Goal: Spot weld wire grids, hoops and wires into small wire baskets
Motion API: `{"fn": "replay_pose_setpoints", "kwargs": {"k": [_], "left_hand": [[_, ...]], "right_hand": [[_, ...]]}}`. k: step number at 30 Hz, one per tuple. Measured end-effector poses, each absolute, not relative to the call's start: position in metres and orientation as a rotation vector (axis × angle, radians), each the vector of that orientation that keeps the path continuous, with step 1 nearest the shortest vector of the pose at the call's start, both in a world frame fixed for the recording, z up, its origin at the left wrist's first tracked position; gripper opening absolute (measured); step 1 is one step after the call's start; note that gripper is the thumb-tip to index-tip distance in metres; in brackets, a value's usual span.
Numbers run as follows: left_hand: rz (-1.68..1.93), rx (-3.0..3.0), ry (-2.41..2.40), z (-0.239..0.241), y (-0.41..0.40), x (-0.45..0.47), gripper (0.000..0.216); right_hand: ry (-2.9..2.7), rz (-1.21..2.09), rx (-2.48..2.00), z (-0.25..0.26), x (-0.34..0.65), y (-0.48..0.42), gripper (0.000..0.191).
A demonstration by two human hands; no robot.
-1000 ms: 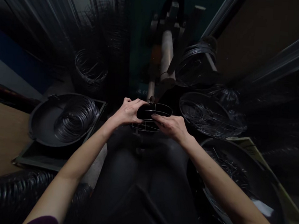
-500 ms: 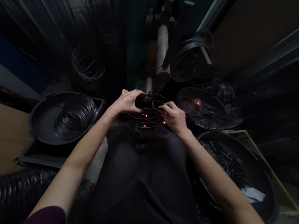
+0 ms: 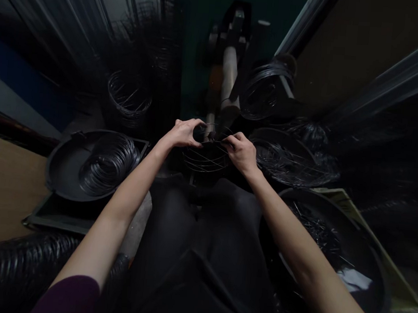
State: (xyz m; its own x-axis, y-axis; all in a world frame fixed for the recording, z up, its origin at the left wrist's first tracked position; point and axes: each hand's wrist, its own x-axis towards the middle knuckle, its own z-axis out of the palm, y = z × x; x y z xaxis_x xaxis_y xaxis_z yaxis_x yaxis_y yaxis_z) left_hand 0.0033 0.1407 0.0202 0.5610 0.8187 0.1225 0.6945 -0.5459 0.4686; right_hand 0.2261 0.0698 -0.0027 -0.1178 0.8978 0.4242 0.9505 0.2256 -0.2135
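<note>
The left hand and right hand are clamping their fingers on the top ring of the round wire cage, sitting centre by the far machine arm; it is looking largely assembled, with rim joints probably remaining.

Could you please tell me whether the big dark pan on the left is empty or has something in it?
Not empty: a coil of wire rings lies inside the pan.

Floor carrying flat tray at left w/ round pan sitting on it; wooden board lying beside, corrugated hose lying nearer; 2nd pan resting on yellowish sheet at right.
</note>
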Motion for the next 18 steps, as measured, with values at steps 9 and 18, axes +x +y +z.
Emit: {"fn": "replay_pose_setpoints", "kwargs": {"k": [9, 18], "left_hand": [[0.518, 2.424, 1.241, 0.018, 0.145, 0.006, 0.064], [0.233, 2.694, 0.993, 0.028, 0.046, -0.013, 0.065]], "right_hand": [[-1.946, -0.087, -1.612, 0.011, 0.245, 0.050, 0.031], [-1.841, 0.146, -1.741, -0.031, 0.310, -0.079, 0.037]]}}
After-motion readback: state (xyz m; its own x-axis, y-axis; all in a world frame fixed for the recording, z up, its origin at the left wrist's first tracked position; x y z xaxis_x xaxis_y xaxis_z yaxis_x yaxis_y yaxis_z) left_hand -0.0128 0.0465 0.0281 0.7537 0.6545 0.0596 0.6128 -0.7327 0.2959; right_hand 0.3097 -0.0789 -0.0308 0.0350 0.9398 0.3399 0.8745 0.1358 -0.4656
